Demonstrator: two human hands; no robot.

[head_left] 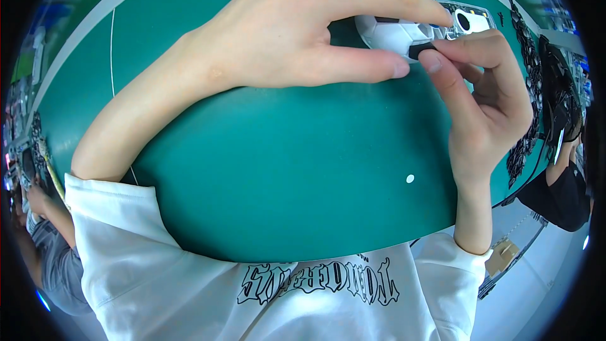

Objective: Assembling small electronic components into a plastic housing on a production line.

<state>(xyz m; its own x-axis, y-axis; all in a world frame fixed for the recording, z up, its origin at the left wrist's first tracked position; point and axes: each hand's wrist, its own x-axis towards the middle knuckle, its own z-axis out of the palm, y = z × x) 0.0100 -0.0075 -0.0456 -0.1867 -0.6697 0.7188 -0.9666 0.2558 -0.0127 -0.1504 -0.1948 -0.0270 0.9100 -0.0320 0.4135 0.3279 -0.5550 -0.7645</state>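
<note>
A white, soccer-ball-patterned shell (385, 35) with black patches lies near the far right of the green table. My left hand (309, 25) reaches over it, fingers across its top and thumb along its near side, holding it. Part of the shell is hidden under these fingers, and a bit of blue shows at its top. At the shell's near right side, my right hand (483, 82) is closed in a pinch on a small black piece (422, 50). Whether that piece is seated in the shell or apart from it cannot be made out.
Beside the shell lies an assembly (470, 20) with a white part and a black circle. Many small black parts (525, 95) line the table's right edge, with a black bundle (558, 76) beyond. A white dot (410, 179) lies nearer me. Other people (53, 246) sit either side.
</note>
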